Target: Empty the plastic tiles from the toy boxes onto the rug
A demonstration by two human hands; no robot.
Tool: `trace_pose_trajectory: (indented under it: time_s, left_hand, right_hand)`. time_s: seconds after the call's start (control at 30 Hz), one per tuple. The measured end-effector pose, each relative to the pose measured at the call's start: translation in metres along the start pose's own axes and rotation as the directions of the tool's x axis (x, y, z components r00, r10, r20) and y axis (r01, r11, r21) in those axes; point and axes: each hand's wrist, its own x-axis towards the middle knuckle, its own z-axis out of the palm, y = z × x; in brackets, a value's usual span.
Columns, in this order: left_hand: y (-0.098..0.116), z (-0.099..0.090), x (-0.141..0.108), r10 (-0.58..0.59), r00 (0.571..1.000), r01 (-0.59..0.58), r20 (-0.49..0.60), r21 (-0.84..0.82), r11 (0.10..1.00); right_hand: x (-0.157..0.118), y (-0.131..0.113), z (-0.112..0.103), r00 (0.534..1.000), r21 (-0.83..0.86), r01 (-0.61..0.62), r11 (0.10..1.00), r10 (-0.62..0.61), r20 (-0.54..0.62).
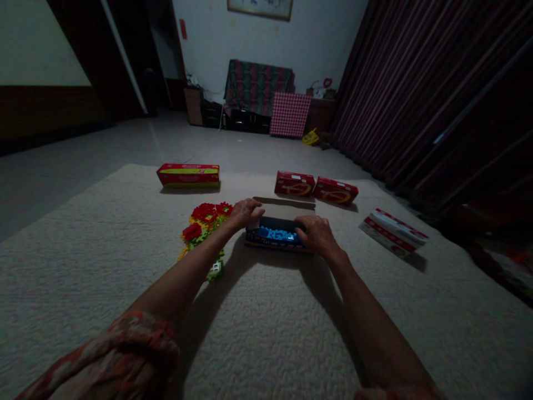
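Note:
A dark blue box (275, 242) lies on the pale quilted mat, its lid flap (287, 208) raised at the back. Light blue pieces (278, 234) fill part of it. My left hand (246, 214) grips the box's left end, thumb near the flap. At the right end, my right hand (317, 232) is wrapped round the edge, fingertips bent over the opening. Beside my left forearm lies a pile of red, yellow and green plastic pieces (204, 213), partly hidden by that arm.
Behind stand a red and yellow-green box (189, 176) at left and two red boxes (295, 184) (335, 191) at right. A white and red box (393, 232) sits farther right. Beyond the mat (104, 244) are a tiled floor, low furniture and a dark curtain (395, 100).

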Motion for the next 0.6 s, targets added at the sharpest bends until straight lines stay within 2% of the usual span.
trace_pose_trajectory:
  time_s: [0.07, 0.17, 0.4, 0.6]
  left_hand:
    - [-0.001, 0.001, -0.003, 0.054, 0.996, -0.057, 0.067, 0.044, 0.997]
    - [0.000, -0.001, -0.005, 0.071, 0.989, -0.084, 0.131, 0.097, 0.992]
    - [-0.005, -0.027, -0.005, -0.015, 0.993, -0.001, 0.115, 0.140, 0.990]
    - [-0.007, -0.044, -0.014, -0.066, 0.984, 0.011, 0.168, 0.306, 0.952]
  right_hand:
    - [-0.003, 0.001, -0.003, 0.999, -0.033, -0.032, 0.999, 0.033, 0.028]
    - [-0.007, 0.005, -0.009, 0.996, -0.082, -0.069, 0.994, 0.073, 0.045]
    - [-0.019, 0.023, -0.026, 0.986, -0.209, -0.169, 0.963, 0.165, -0.039]
    - [-0.020, 0.026, -0.028, 0.966, -0.277, -0.202, 0.939, 0.237, 0.100]
